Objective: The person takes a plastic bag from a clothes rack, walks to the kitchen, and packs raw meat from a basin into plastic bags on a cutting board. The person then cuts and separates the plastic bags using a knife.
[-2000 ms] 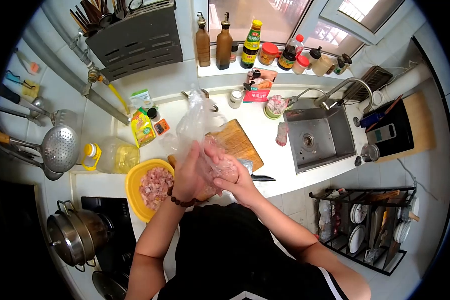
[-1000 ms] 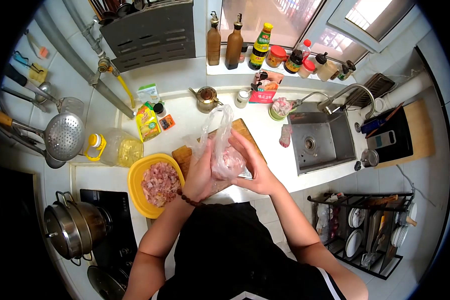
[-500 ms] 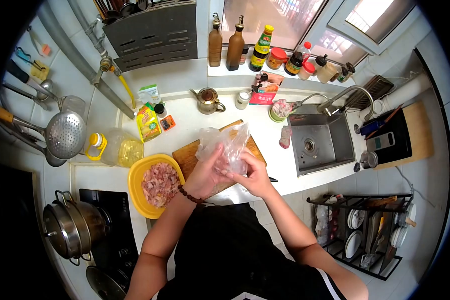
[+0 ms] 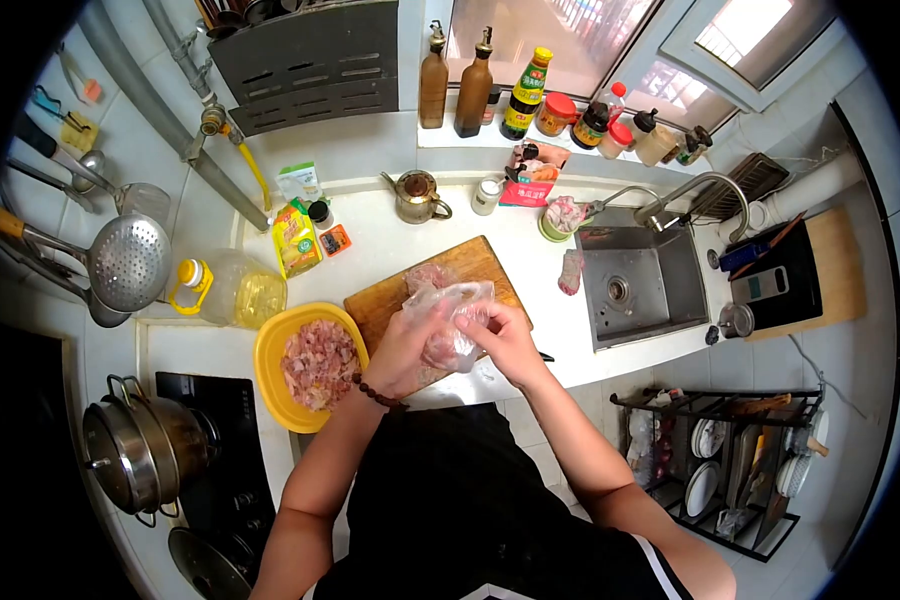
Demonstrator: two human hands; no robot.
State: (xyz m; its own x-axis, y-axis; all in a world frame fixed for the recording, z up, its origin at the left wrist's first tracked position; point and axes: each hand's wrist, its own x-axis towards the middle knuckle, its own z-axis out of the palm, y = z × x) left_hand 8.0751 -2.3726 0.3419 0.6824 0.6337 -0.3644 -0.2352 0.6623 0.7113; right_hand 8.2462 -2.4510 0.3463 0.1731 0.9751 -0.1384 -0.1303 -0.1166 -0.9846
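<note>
A clear plastic bag (image 4: 454, 305) is bunched between my two hands, above the wooden cutting board (image 4: 482, 262). My left hand (image 4: 406, 350) grips the bag's left side, fingers partly covered by the film. My right hand (image 4: 503, 345) pinches the bag from the right. Something pinkish shows through the film; I cannot tell whether it lies inside or behind. Pale pink raw meat (image 4: 431, 277) sits on the board just beyond the bag. Left of the board, a yellow basin (image 4: 267, 388) holds chopped raw meat (image 4: 320, 362).
An oil jug (image 4: 255, 298) and a seasoning packet (image 4: 295, 238) stand at the left. A small teapot (image 4: 416, 197) is behind the board. The sink (image 4: 638, 331) lies to the right. Pots (image 4: 138, 455) stand by the hob at lower left; a dish rack (image 4: 715, 465) is at lower right.
The bag has come down and toward me and is more gathered between my hands. Meat on the board, hidden before, now shows behind it.
</note>
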